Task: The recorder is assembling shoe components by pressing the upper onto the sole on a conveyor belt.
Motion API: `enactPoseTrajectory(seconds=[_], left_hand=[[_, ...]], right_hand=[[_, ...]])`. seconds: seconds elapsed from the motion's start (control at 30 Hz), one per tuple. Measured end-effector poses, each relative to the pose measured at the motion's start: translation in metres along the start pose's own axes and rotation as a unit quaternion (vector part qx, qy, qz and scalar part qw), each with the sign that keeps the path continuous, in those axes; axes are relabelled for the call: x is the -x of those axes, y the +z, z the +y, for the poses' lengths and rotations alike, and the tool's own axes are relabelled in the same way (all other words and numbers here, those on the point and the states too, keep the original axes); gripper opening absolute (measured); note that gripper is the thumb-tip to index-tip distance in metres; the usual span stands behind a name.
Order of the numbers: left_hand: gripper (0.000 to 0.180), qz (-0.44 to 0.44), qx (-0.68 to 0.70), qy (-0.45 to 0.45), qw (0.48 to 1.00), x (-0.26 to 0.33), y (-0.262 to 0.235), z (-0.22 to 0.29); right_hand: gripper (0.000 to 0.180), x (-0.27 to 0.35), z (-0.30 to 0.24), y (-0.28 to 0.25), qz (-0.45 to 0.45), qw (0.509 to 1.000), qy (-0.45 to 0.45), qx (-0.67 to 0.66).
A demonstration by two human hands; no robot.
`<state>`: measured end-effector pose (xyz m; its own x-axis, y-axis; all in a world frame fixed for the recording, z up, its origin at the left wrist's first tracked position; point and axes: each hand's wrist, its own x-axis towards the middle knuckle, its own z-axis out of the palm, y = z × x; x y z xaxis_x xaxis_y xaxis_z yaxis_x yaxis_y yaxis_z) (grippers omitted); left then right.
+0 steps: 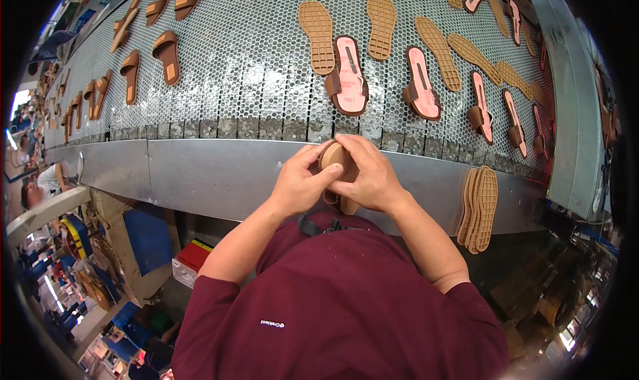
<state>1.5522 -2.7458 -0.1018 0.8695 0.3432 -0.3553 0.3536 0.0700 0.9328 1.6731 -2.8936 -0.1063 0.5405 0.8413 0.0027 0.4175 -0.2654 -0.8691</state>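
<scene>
Both my hands are wrapped round a slide sandal with a tan sole point(335, 156), close to my body at the near edge of the conveyor. My left hand point(297, 182) grips one side, its thumb lying across the sole. On the other side my right hand point(371, 178) closes over it with bent fingers. Much of the sandal is hidden by my hands; its lower end shows beneath them. Just beyond lies a brown sandal upper with a pink underside point(350, 90), beside a loose tan outsole point(316, 39) with a grid pattern.
A steel ledge point(213, 174) borders the mesh conveyor point(239, 54). Stacked tan outsoles point(484, 210) rest on the ledge at right. Several brown sandals point(168, 57) lie at left; more pink-bottomed uppers point(422, 87) and outsoles lie at right, near a metal housing point(569, 107).
</scene>
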Motion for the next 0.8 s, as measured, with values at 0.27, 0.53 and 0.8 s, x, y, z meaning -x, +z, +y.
enactPoseTrajectory(seconds=[0.27,0.53,0.8], left_hand=[[0.034,-0.03,-0.182,0.093,0.979,0.007,-0.021,0.031],[0.038,0.058,-0.391,0.296,0.87,-0.006,-0.081,0.075],[0.042,0.153,-0.225,-0.017,0.962,-0.132,-0.103,-0.05]], right_hand=[[0.04,-0.018,0.013,-0.018,-0.122,0.953,0.102,-0.258],[0.049,-0.032,0.03,-0.018,0.048,0.96,0.061,-0.27],[0.063,-0.067,0.127,-0.005,0.068,0.866,0.439,-0.229]])
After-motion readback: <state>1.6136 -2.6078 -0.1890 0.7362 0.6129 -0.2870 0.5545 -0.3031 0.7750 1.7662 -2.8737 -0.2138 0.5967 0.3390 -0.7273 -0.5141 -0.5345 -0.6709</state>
